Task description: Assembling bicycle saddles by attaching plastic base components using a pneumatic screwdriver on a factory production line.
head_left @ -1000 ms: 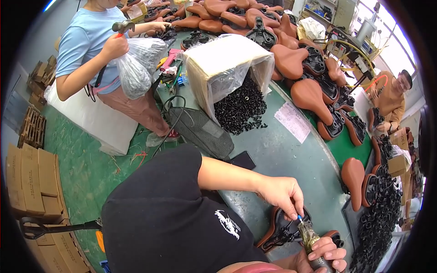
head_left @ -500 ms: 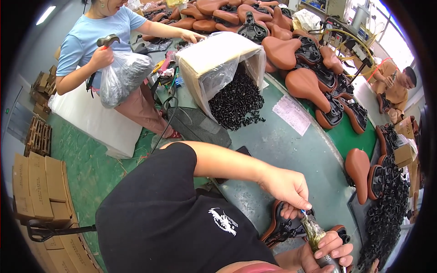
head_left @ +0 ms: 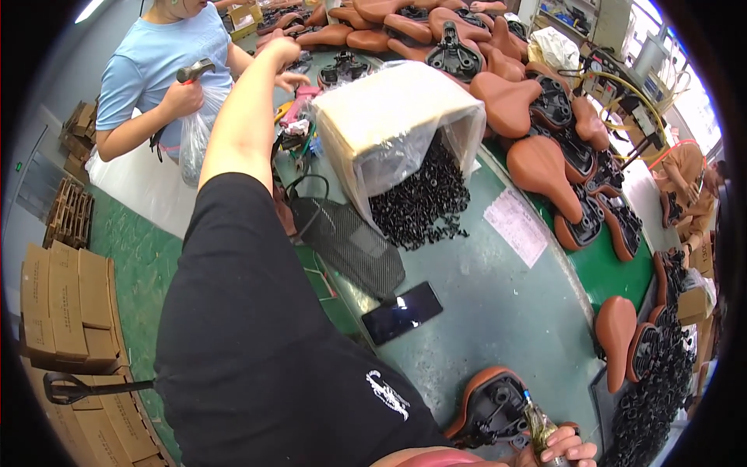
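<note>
At the 5 o'clock edge the right hand (head_left: 562, 450) has its grip clamped on a small powered driver (head_left: 537, 424), tip down on the black underside of a brown saddle (head_left: 489, 403) lying upturned on the grey-green counter (head_left: 498, 311). A second ago the left hand (head_left: 280, 51) steadied that driver; now it has left the saddle and stretches far out toward 11 o'clock, fingers curled loosely together over the clutter of tools there, holding nothing I can make out. The saddle now rests under the driver alone.

Further out, a dark phone (head_left: 401, 312) lies at centre, then a spill of black parts (head_left: 424, 204) from a tipped lined box (head_left: 393, 117). Beyond, a co-worker in blue (head_left: 159, 70) holds a hammer (head_left: 193, 71).
</note>
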### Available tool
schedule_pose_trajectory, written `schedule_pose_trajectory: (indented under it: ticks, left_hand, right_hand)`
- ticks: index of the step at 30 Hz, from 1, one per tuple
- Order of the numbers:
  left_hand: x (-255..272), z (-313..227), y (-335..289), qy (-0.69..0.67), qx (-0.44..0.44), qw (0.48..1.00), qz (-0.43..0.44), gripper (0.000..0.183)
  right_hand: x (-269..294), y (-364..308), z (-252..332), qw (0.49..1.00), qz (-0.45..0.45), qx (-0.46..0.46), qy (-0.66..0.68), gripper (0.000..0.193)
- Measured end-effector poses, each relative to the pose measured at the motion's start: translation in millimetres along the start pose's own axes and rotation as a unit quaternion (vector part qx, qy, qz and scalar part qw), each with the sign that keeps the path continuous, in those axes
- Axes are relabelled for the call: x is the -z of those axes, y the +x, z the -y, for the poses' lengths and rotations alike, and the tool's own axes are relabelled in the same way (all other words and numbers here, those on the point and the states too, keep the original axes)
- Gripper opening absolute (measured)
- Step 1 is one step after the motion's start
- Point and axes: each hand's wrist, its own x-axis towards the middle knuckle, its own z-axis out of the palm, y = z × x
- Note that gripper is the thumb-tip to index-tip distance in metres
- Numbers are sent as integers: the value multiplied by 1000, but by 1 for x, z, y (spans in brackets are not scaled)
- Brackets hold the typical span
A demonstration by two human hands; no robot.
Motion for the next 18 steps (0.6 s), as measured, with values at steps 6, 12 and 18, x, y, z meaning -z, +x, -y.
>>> schedule_pose_trajectory:
  ticks: [6, 12, 18]
  left_hand:
    - [-26, -8, -10, -5, 30, 999, 10, 61]
    - [16, 14, -1, -42, 64, 997, 30, 58]
    - [28, -8, -38, -97, 78, 990, 68, 57]
  right_hand:
    - [-14, 2, -1, 999, -9, 1, -37, 33]
    - [-16, -8, -2, 998, -39, 4, -46, 33]
    - [-8, -18, 0, 998, -32, 25, -41, 36]
